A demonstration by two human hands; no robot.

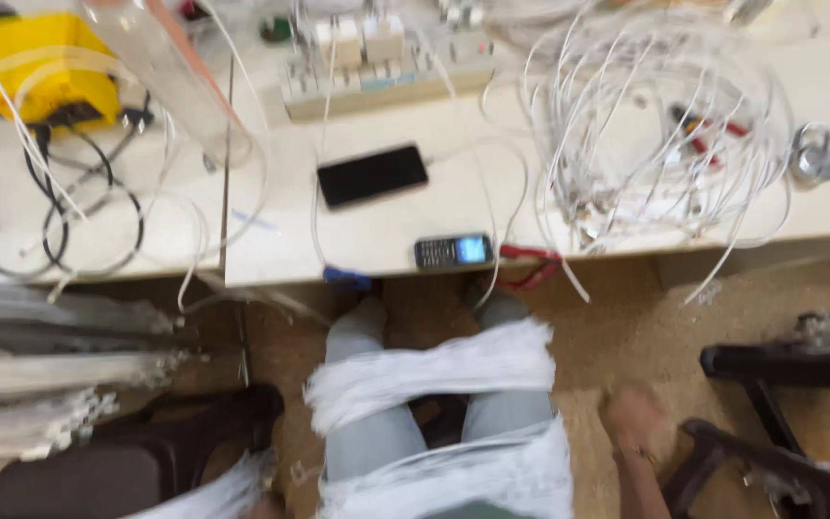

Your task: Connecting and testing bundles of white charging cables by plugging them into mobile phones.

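1. The right hand [638,423] hangs low beside the knee, blurred; whether it grips anything I cannot tell. The left hand is out of view.
2. Bundles of white cables [434,370] lie across the lap, below the pale wooden desk [386,240].
3. A loose tangle of white cable [655,125] sits untouched on the desk's right part, so the sorting looks partly done.
4. A black smartphone [373,175] and a small keypad phone [453,250] lie near the desk's front edge.
5. Bare floor [617,327] right of the knees offers room.

dark smartphone screen [373,175] mid-table, small lit blue keypad-phone screen [474,249] at edge
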